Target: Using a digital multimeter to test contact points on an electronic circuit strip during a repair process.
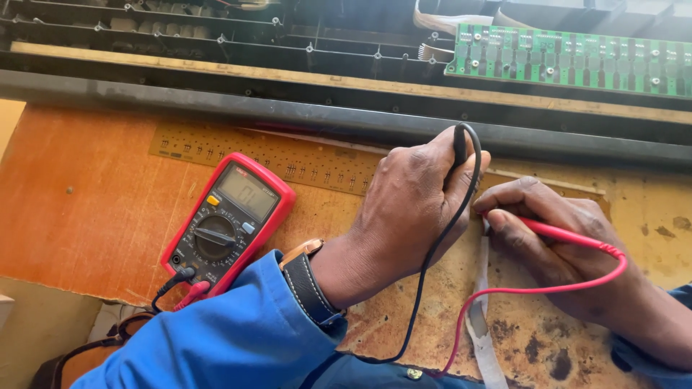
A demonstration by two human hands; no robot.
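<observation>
We see the black probe [459,146] pinched in the grip of the left hand [407,209], its tip hidden under the fingers, pressed down on the tan circuit strip [288,162] near the middle of the view. Its black lead [432,252] loops down toward six o'clock. Just beside it, at three o'clock, the right hand [555,238] pinches the red probe [555,232] like a pen, tip down by a white ribbon cable [481,317]; the red lead [504,292] curls back toward six o'clock. At nine o'clock from the hands lies the red meter [229,223] on the orange table [79,209], its dial turned and its screen lit, both leads plugged in at its lower end. The left wrist wears a watch [306,277] and a blue sleeve [223,338]. At twelve o'clock runs a dark open casing [216,43], with a green circuit board [569,57] at one o'clock.
</observation>
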